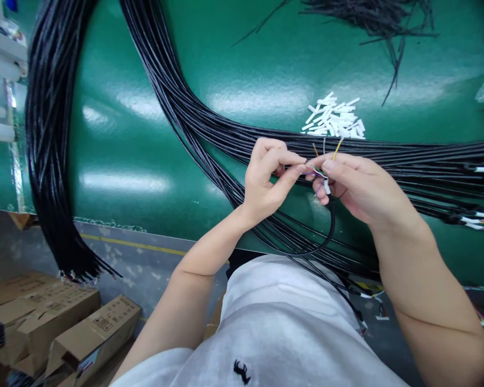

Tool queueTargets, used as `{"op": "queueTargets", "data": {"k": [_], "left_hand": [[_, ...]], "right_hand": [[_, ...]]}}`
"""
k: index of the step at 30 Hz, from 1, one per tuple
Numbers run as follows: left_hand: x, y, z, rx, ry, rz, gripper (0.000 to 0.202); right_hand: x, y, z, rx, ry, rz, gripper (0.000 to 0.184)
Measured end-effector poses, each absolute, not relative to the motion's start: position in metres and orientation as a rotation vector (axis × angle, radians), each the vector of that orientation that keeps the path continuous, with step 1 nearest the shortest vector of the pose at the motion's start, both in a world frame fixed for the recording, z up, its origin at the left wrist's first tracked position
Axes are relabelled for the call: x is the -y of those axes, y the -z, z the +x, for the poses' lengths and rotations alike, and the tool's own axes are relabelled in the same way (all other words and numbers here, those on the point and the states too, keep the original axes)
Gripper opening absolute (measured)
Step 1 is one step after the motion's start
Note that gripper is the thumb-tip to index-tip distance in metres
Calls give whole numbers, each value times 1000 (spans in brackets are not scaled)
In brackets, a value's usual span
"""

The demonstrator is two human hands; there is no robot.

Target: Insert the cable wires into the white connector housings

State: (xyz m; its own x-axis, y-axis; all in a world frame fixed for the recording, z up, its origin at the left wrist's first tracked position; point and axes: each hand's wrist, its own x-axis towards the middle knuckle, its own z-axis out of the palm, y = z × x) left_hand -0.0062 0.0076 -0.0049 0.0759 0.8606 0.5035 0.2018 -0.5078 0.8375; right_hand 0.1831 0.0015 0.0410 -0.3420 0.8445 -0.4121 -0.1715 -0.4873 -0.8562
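Observation:
Between my two hands is the stripped end of a black cable [333,220], which curves down toward the bench edge. Thin coloured wires [337,148], among them yellow, orange, grey and purple, fan out of it. My right hand [353,180] pinches these wires between thumb and forefinger. A short white sleeve [327,186] sits near the cable's end, below my right thumb. My left hand [270,174] is closed in a pinch, thumb and forefinger meeting at the wires from the left. The exact wire in the left fingertips is too small to make out.
A pile of short white tubes [334,117] lies just beyond my hands. A long bundle of black cables [210,115] runs across the green bench [116,134]; another bundle [50,134] hangs over its left edge. Black strips [363,16] lie at the back. Cardboard boxes [100,328] stand on the floor.

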Motion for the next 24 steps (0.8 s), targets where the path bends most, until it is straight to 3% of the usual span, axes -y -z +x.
{"op": "queueTargets", "data": {"k": [9, 14, 21, 24], "left_hand": [[-4, 13, 0, -1071, -1203, 1200, 41], [-4, 10, 1, -1028, -1163, 1230, 45], [0, 8, 2, -1071, -1127, 1344, 45], [-2, 10, 1, -1111, -1152, 1402, 48]], "right_hand": [[-3, -41, 190, 876, -1743, -1086, 23], [-1, -38, 186, 1131, -1597, -1199, 48], [-1, -39, 183, 974, -1599, -1245, 34], [-1, -41, 185, 1091, -1557, -1280, 16]]}}
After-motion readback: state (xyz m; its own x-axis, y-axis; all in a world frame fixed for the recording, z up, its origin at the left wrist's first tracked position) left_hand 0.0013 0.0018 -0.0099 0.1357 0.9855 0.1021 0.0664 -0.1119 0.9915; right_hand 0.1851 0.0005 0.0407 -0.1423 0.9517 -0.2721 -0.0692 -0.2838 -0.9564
